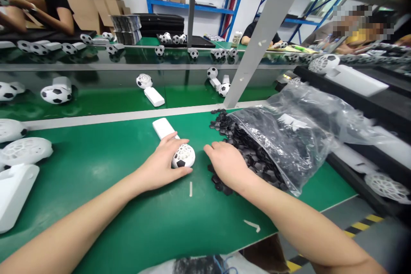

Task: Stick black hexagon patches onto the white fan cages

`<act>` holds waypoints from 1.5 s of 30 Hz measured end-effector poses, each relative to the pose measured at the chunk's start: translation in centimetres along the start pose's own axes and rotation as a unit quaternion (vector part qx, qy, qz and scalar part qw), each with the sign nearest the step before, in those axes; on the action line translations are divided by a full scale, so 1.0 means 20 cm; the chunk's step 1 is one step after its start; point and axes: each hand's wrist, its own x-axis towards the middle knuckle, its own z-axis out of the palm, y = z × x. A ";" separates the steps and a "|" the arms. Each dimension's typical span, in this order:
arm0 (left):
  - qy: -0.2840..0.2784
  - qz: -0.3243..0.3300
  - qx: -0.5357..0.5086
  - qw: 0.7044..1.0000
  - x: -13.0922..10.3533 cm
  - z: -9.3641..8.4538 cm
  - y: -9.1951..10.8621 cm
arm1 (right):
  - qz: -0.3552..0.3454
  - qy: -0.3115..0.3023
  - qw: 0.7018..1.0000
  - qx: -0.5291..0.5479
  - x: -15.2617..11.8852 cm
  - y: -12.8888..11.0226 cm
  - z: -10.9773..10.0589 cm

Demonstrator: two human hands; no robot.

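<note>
My left hand is wrapped around the round head of a white football-shaped plastic unit, steadying it on the green tabletop. Its lattice shell has one black pentagon on the near side, and a white rectangular handle points away behind my fingers. At the left edge of a heap of small black pentagon pieces is my right hand, palm down with the fingers curled together. Whatever the fingertips hold is hidden. More of the black pieces lie under and around that hand.
A clear plastic bag spills the pieces at right, beside a black rack of white parts. More white units lie at left. Beyond a grey post, a green conveyor carries football units; people sit across it.
</note>
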 end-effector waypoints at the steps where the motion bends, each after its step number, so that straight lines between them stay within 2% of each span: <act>1: -0.019 0.015 -0.012 1.000 0.00 -0.02 -0.01 | -0.008 0.007 0.998 0.054 0.00 0.01 0.00; 3: -0.053 0.029 -0.031 0.998 0.01 -0.06 -0.02 | -0.023 0.023 0.978 0.206 0.01 0.05 -0.01; 4: -0.062 0.028 -0.036 0.997 0.01 -0.07 -0.03 | -0.026 0.028 0.954 0.296 0.01 0.06 -0.01; 7: -0.068 0.019 -0.039 0.997 0.00 -0.09 -0.03 | -0.023 0.004 0.848 0.529 0.01 0.07 -0.02; 8: -0.069 0.018 -0.039 0.997 0.00 -0.09 -0.03 | -0.029 -0.017 0.817 0.575 0.01 0.06 -0.02; 9: -0.071 0.017 -0.040 0.997 0.00 -0.09 -0.03 | -0.041 -0.034 0.801 0.597 0.01 0.05 -0.02; 10: -0.073 0.018 -0.042 0.996 0.00 -0.09 -0.03 | -0.059 -0.037 0.803 0.592 0.01 0.04 -0.02; 11: -0.076 0.020 -0.044 0.996 0.00 -0.09 -0.03 | -0.081 -0.025 0.820 0.567 0.01 0.04 -0.02; 13: -0.080 0.024 -0.049 0.995 0.00 -0.09 -0.02 | -0.132 0.041 0.865 0.483 0.03 0.03 0.00; 15: -0.082 0.026 -0.050 0.995 0.00 -0.09 -0.01 | -0.183 0.103 0.887 0.410 0.04 0.03 0.01; 17: -0.081 0.028 -0.050 0.995 0.00 -0.08 0.00 | -0.222 0.130 0.886 0.387 0.06 0.02 0.01; 21: -0.051 0.033 -0.066 0.996 0.00 -0.05 0.03 | -0.254 0.135 0.868 0.405 0.08 0.00 0.02; 24: -0.014 0.019 -0.072 0.997 0.00 -0.03 0.03 | -0.211 0.124 0.853 0.462 0.10 -0.02 0.04; 27: -0.001 0.024 -0.076 0.997 0.00 -0.01 0.03 | -0.150 0.119 0.841 0.507 0.12 -0.04 0.08; 32: 0.019 0.040 -0.093 0.995 -0.01 0.01 0.01 | -0.121 0.101 0.852 0.500 0.13 -0.05 0.12; 34: 0.009 0.052 -0.091 0.994 -0.01 0.00 0.00 | -0.120 0.084 0.871 0.469 0.16 -0.02 0.10; 35: 0.002 0.055 -0.088 0.995 -0.01 0.00 0.00 | -0.105 0.077 0.893 0.431 0.18 0.01 0.08; 38: -0.013 0.039 -0.086 0.995 -0.01 -0.03 0.00 | 0.013 0.075 0.965 0.250 0.28 0.16 0.05; 39: -0.015 0.036 -0.091 0.995 -0.01 -0.03 -0.01 | 0.051 0.076 0.975 0.203 0.31 0.21 0.04; 41: -0.017 0.047 -0.101 0.994 -0.01 -0.04 -0.01 | 0.085 0.065 0.982 0.158 0.37 0.31 0.05; 43: -0.011 0.050 -0.098 0.994 0.00 -0.03 -0.01 | 0.086 0.052 0.984 0.150 0.40 0.36 0.08; 45: 0.007 0.015 -0.086 0.996 -0.01 -0.02 -0.01 | 0.080 0.042 0.985 0.146 0.42 0.39 0.10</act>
